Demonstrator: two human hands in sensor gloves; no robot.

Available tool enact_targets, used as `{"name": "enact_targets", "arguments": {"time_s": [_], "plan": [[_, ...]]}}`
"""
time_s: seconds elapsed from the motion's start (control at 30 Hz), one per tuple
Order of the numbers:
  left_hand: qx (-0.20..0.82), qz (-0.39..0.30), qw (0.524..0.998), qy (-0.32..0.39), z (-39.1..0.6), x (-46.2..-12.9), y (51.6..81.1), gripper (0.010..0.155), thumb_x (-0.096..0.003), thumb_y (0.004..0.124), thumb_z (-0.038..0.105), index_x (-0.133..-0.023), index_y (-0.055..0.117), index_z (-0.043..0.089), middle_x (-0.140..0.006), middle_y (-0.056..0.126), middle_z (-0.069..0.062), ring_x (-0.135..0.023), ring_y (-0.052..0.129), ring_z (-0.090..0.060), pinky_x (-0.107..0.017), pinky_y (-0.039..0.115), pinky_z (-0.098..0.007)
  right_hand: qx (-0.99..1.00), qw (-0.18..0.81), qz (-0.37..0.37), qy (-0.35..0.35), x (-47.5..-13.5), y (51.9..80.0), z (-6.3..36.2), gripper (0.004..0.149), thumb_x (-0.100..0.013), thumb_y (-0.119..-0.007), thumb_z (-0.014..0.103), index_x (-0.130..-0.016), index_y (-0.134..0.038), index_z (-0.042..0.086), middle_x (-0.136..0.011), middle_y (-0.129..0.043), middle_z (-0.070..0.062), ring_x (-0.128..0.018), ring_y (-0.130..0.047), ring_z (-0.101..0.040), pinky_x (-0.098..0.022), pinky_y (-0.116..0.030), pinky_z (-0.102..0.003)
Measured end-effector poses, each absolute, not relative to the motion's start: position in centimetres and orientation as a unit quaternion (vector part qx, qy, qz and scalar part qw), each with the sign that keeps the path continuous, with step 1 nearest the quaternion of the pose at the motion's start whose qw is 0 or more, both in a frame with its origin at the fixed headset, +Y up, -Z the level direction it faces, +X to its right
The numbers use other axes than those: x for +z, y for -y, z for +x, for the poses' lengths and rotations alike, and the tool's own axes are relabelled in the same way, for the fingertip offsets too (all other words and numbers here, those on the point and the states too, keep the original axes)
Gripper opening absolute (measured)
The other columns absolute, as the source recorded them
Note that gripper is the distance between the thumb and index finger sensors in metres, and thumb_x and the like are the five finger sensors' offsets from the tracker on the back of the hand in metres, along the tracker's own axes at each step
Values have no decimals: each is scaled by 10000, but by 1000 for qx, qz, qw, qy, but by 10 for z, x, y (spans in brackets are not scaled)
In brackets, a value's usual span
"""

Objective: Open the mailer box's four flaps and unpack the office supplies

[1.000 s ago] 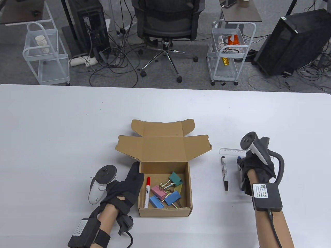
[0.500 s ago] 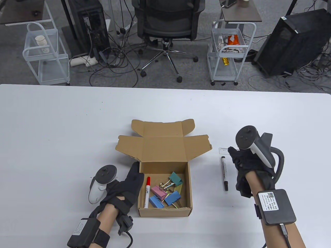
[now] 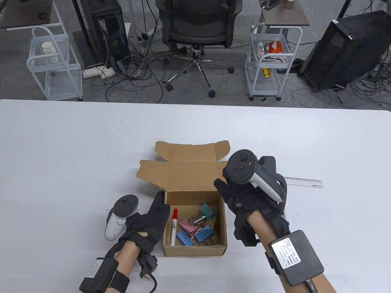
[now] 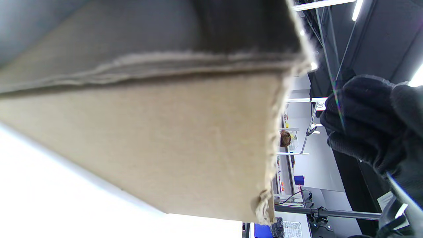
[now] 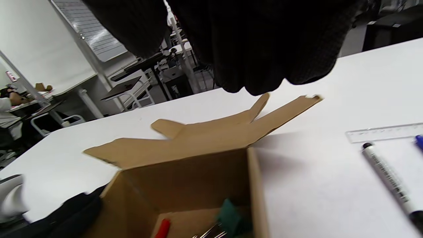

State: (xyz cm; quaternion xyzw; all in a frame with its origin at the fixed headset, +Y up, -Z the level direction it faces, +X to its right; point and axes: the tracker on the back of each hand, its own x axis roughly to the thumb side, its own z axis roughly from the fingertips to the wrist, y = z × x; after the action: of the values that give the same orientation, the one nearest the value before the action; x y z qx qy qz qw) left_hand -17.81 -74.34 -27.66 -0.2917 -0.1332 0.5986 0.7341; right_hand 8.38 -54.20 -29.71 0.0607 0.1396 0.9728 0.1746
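The brown mailer box (image 3: 195,248) stands open in the middle of the table, its flaps (image 3: 183,171) folded back. Inside lie a red-capped marker (image 3: 173,226) and several coloured binder clips (image 3: 197,229). My left hand (image 3: 160,203) rests flat against the outside of the box's left wall, which fills the left wrist view (image 4: 165,138). My right hand (image 3: 226,189) hovers over the box's right wall with its fingers spread, holding nothing. The right wrist view shows the box (image 5: 185,178) below the fingers, with the red cap (image 5: 162,228) and a green clip (image 5: 228,211) inside.
A clear ruler (image 3: 302,182) lies right of the box. In the right wrist view a black marker (image 5: 386,178) lies beside the ruler (image 5: 383,132), with a blue tip (image 5: 419,140) at the edge. Beyond the table's far edge stand an office chair (image 3: 198,27) and carts.
My right hand has moved left from the marker and ruler area to above the box's right wall. The left hand and the box have not moved.
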Motion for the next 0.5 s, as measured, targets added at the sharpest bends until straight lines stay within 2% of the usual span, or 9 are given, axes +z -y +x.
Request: {"name": "enact_targets", "arguments": {"time_s": [0.13,0.27,0.5], "plan": [[599,-292,734,134,-178,-277,743,822,-597,417,517,-1097,-85,101,-1184,-70,-299,-1101,38,-564,-792,333,-647,962,182,79,-187,-299,559,53,583,-622,-681,405,-1070,-639,35,-1021,-868,-185,-856,-938,-449,-608,-870,-527],[599,-292,733,134,-178,-277,743,820,-596,415,516,-1097,-84,102,-1184,-70,-298,-1102,37,-563,-792,332,-647,944,187,87,-258,-305,590,23,573,-628,-675,385,-1071,-633,24,-1017,-868,-195,-845,-948,-449,-593,-890,-513],[599,-293,733,135,-178,-277,743,820,-595,415,516,-1098,-85,103,-1184,-71,-298,-1101,36,-565,-792,332,-647,933,163,71,-313,-318,631,-6,549,-627,-696,345,-1065,-638,19,-1011,-875,-192,-834,-961,-440,-584,-901,-505]]}}
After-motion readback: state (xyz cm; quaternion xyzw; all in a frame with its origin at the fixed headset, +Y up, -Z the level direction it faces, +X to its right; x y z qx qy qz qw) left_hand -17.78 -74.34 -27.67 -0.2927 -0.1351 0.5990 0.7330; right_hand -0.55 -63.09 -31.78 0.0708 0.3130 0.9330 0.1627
